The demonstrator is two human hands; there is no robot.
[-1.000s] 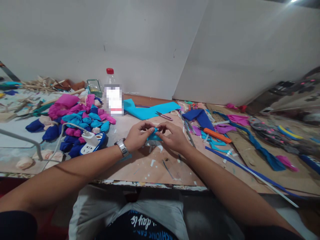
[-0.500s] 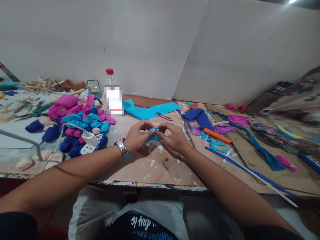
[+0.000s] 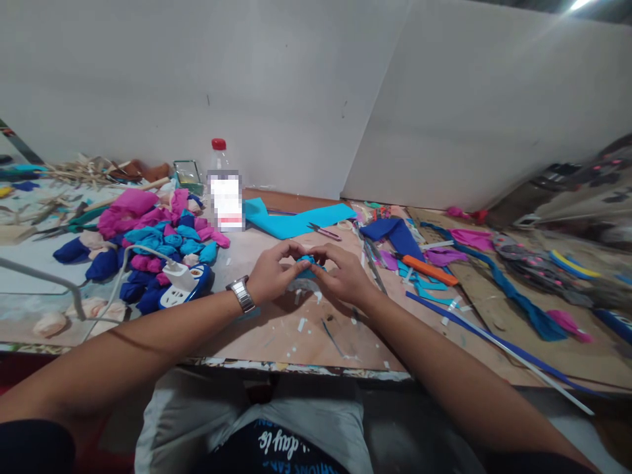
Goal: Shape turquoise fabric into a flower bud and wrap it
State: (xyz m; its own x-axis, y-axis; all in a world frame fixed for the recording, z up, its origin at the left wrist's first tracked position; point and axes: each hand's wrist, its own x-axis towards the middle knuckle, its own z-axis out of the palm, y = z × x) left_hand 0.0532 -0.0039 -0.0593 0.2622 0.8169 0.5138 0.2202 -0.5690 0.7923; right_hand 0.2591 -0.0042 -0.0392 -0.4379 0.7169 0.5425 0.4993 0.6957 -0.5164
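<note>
Over the middle of the worktable [image 3: 276, 339], both hands meet around a small piece of light-blue crepe paper [image 3: 307, 261]. My left hand [image 3: 276, 268], with a metal watch on its wrist, pinches it from the left. From the other side, my right hand [image 3: 342, 270] closes thumb and fingers on the same piece. The fingers partly cover its shape. Just beyond the hands lie small pink-handled snips [image 3: 323, 231] and a long light-blue strip [image 3: 301, 224].
On the left are a heap of pink, blue and cream paper bundles [image 3: 172, 240] and a power strip [image 3: 172, 296] with a cord. A red-capped bottle [image 3: 218, 155] stands behind. To the right lie an orange utility knife [image 3: 430, 270], a white stick [image 3: 533, 368] and cardboard [image 3: 494, 319].
The fingers have shifted slightly on the light-blue piece, and it now looks more bunched between the thumbs. Both hands stay in about the same place.
</note>
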